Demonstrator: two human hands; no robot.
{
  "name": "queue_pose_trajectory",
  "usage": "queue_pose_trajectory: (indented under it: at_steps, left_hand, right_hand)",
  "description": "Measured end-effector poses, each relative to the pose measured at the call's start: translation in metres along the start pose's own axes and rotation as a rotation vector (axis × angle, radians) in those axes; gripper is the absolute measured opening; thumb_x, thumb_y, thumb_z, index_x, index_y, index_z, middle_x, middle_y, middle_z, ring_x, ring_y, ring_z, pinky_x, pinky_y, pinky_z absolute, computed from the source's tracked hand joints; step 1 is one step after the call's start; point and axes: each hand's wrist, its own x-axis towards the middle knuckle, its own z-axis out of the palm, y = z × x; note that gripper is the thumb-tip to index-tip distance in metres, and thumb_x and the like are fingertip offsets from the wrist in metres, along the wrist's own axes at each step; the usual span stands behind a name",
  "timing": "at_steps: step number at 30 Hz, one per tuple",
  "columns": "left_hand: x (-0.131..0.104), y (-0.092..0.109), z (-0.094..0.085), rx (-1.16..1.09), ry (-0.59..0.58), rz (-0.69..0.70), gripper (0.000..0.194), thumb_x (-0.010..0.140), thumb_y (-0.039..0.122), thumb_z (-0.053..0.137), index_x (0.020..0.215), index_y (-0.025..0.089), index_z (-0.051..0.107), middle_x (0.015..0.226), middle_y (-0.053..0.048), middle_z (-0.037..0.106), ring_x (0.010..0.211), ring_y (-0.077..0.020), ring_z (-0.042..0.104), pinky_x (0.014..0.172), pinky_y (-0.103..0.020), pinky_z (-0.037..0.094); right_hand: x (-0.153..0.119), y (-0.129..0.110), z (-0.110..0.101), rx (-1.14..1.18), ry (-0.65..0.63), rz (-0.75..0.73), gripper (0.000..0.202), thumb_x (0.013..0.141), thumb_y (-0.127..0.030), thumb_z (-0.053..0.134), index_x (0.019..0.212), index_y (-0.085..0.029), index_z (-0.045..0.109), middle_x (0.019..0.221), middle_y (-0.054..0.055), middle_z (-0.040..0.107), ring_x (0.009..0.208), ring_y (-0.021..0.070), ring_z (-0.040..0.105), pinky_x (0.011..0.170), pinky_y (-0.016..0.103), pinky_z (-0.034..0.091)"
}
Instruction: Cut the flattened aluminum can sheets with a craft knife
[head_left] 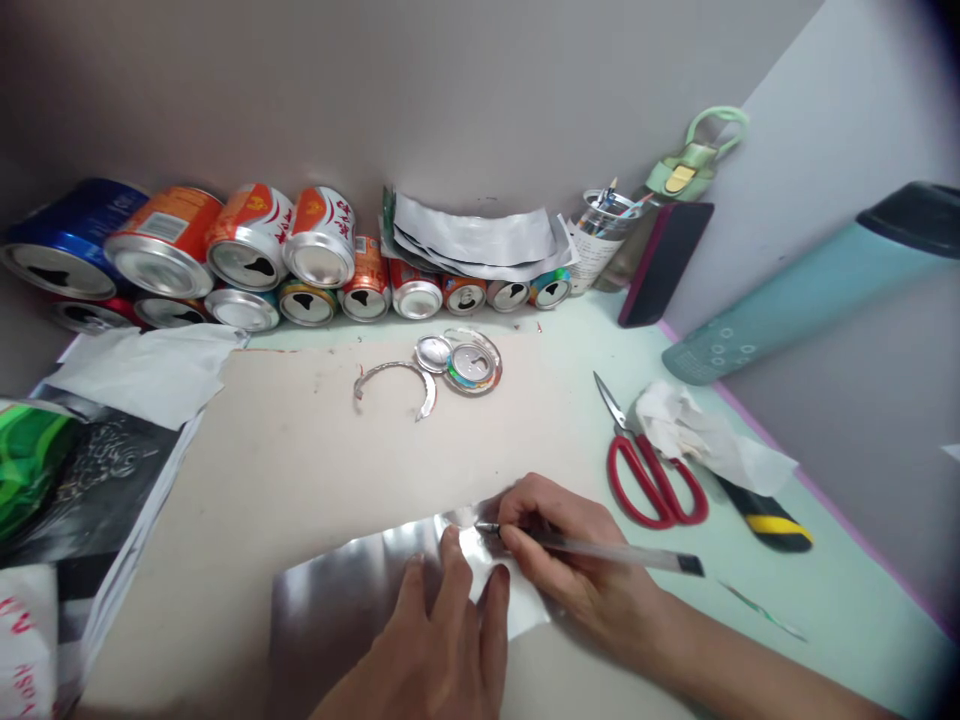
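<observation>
A shiny aluminium sheet (337,600) lies on a large pale board (315,450). Across it, my left hand (442,630) presses with spread fingers, holding it flat. My right hand (577,560) grips a pen (630,553) with a clear barrel and black end cap. The pen's tip meets the sheet near its upper edge, just beyond my left fingertips. A small round shape by the tip is too unclear to name. Right of my hand lie red-handled scissors (652,480), blades partly apart.
Drink cans (247,240) are stacked along the wall, with curved metal sheets (480,235) on top. Cut can ends (471,365) and a metal ring (394,375) sit mid-board. At right are a crumpled tissue (682,425), a black-and-yellow handle (772,520), a phone (664,265) and a teal bottle (795,300).
</observation>
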Motion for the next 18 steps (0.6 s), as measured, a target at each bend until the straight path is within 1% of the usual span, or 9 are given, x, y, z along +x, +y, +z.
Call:
queue_pose_trajectory:
  at_steps: [6,11,18]
  left_hand:
    - [0.0006,0.0013,0.0,-0.006,-0.016,-0.017,0.034,0.098,0.024,0.052,0.13,0.02,0.065,0.106,-0.004,0.08,0.115,-0.026,0.068,0.09,-0.039,0.044]
    - [0.0009,0.001,-0.0015,-0.024,-0.022,-0.016,0.036,0.095,0.023,0.055,0.129,0.018,0.065,0.105,-0.005,0.08,0.114,-0.0271,0.069,0.09,-0.04,0.045]
    - [-0.0006,-0.0002,0.0019,-0.002,0.023,0.006,0.037,0.094,0.021,0.054,0.129,0.016,0.064,0.105,-0.006,0.08,0.111,-0.0277,0.069,0.088,-0.04,0.047]
  right_hand:
    - [-0.0002,0.0004,0.0012,0.0,-0.008,0.009,0.017,0.099,-0.025,0.058,0.083,-0.022,0.058,0.078,0.0,0.061,0.069,0.0149,0.055,0.061,0.026,0.043]
    - [0.0001,-0.0009,0.0005,0.012,-0.022,0.016,0.016,0.099,-0.023,0.058,0.084,-0.022,0.057,0.078,-0.001,0.06,0.069,0.0143,0.054,0.061,0.025,0.041]
    - [0.0001,0.0023,0.0006,-0.001,-0.034,-0.012,0.015,0.099,-0.02,0.058,0.084,-0.022,0.056,0.08,-0.001,0.059,0.07,0.0134,0.053,0.063,0.024,0.041]
